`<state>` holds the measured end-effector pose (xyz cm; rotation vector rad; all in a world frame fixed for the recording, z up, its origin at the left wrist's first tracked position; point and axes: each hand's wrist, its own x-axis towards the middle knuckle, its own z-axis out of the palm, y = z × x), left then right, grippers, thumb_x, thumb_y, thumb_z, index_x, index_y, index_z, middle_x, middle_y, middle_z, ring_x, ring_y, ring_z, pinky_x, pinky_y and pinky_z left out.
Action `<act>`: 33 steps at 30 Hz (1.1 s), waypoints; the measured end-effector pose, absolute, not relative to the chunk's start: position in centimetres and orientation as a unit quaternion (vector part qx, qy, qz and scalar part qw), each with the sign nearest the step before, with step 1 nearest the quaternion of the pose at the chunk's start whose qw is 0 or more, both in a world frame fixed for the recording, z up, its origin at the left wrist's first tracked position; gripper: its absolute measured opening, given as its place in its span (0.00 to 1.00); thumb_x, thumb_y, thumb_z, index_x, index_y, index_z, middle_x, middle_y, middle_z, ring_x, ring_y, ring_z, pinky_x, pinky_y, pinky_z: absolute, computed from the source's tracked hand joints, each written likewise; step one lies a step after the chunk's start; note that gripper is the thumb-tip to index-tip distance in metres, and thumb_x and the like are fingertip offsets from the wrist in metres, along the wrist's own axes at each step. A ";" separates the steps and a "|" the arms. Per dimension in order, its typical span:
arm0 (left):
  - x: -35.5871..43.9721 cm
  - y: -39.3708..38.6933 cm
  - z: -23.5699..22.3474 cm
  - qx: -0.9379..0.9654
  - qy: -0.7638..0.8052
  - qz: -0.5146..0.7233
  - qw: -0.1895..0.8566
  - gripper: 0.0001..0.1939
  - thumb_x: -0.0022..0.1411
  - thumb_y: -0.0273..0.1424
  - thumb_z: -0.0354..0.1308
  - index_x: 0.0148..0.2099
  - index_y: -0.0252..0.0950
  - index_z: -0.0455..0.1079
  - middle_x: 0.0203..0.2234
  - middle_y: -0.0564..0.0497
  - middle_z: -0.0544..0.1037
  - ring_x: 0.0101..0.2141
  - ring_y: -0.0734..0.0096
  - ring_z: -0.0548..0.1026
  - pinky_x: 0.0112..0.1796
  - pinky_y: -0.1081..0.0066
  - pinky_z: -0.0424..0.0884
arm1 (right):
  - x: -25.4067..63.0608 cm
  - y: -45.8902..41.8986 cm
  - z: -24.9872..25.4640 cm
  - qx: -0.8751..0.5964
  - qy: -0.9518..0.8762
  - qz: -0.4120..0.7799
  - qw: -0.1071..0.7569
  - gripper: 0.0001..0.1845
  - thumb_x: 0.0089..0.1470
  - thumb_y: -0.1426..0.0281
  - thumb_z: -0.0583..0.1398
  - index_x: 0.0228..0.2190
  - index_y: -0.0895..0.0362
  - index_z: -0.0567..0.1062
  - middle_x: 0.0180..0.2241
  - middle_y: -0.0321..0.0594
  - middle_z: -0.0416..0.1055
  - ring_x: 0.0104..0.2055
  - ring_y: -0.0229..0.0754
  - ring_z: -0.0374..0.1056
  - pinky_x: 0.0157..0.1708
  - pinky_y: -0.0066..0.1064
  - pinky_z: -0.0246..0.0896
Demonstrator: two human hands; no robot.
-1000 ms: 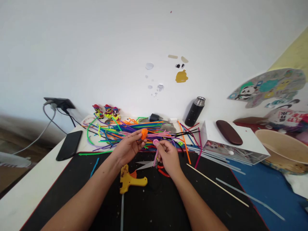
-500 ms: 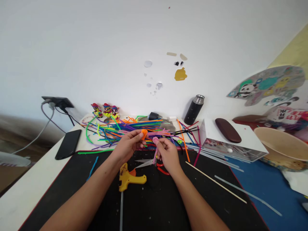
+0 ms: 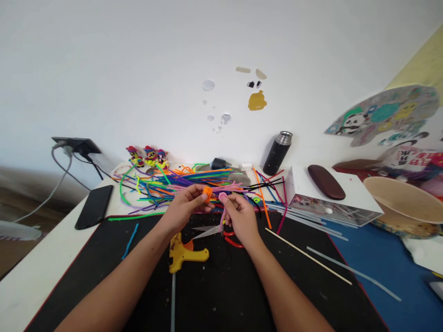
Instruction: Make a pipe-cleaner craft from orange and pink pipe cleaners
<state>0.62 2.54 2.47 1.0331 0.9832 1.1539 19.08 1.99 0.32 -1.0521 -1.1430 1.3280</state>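
Note:
Between the thumb and fingers of my left hand (image 3: 187, 205) is a small orange pipe cleaner coil (image 3: 207, 193). My right hand (image 3: 240, 216) pinches a pink pipe cleaner (image 3: 223, 197); its top end is wound into a flat spiral and a straight tail hangs below. The two pieces are held a little apart at the same height. Under my hands, scissors (image 3: 207, 232) with red handles lie with their blades apart on the black mat (image 3: 214, 304). A yellow glue gun (image 3: 185, 256) with a clear glue stick in it lies left of the scissors.
A heap of colourful pipe cleaners (image 3: 194, 177) spreads behind my hands. Three small figures (image 3: 149, 156), a black thermos (image 3: 278, 153) and a white box (image 3: 346, 189) with a glasses case (image 3: 326, 181) line the back. A phone (image 3: 94, 206) lies left; a wooden stick (image 3: 308, 255) lies right.
The view has shifted slightly, so the scene sits a bit higher and further left. Both hands keep their holds on the orange and pink pieces, nearly in place.

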 end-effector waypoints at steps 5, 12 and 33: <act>0.3 2.6 2.2 0.538 0.450 0.446 0.556 0.24 0.59 0.46 0.73 0.49 0.36 0.74 0.33 0.50 0.82 0.32 0.64 0.82 0.35 0.66 0.79 | 19.2 1.9 0.6 -0.433 -0.470 0.574 0.511 0.23 0.57 0.49 0.67 0.29 0.55 0.74 0.13 0.26 0.61 0.13 0.33 0.58 0.14 0.24 0.50; 0.3 2.7 1.7 0.571 0.455 0.441 0.522 0.24 0.59 0.45 0.72 0.51 0.36 0.76 0.37 0.49 0.83 0.33 0.67 0.80 0.40 0.64 0.78 | 19.1 1.8 0.4 -0.403 -0.434 0.632 0.499 0.22 0.55 0.49 0.69 0.30 0.55 0.75 0.13 0.24 0.61 0.13 0.32 0.57 0.13 0.23 0.50; 0.8 1.9 2.6 0.632 0.454 0.400 0.484 0.24 0.64 0.46 0.67 0.57 0.37 0.80 0.51 0.43 0.83 0.49 0.53 0.80 0.44 0.61 0.79 | 19.1 1.5 0.8 -0.400 -0.433 0.665 0.458 0.22 0.51 0.49 0.71 0.28 0.54 0.73 0.13 0.24 0.61 0.14 0.33 0.59 0.13 0.23 0.50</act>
